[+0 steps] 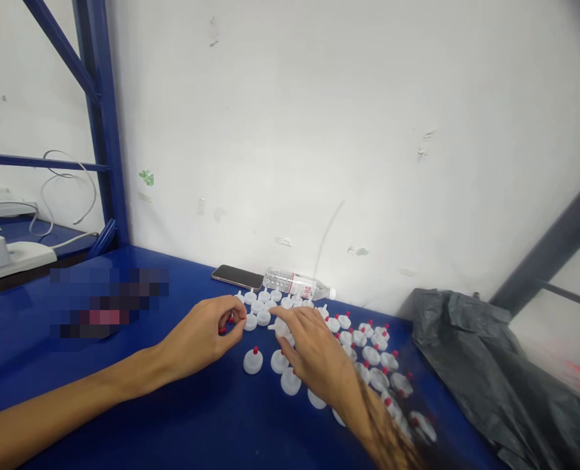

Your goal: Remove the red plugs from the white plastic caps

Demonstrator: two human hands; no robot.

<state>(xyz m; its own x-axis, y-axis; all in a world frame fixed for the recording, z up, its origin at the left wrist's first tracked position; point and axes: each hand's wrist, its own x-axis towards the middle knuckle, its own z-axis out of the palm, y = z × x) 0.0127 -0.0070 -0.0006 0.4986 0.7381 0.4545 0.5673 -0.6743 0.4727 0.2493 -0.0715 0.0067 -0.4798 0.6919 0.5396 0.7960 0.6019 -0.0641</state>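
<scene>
My left hand (206, 329) is closed in a pinch, thumb and index fingertips together; whatever lies between them is too small to make out. Small red tips (222, 330) show by its fingers. My right hand (314, 346) grips a white nozzle cap (280, 328), tilted so that its bare spout points left toward my left hand. Several white nozzle caps without red tips (257, 306) stand just beyond both hands. Nozzle caps with red tips (253, 361) spread below and to the right, some partly hidden by my right hand and forearm.
A phone (237, 276) and a clear plastic bottle (290, 282) lie along the wall at the back of the blue table (172, 424). A dark plastic bag (470, 352) lies at the right. A blue metal frame (108, 130) and white cables (49, 189) are at the left.
</scene>
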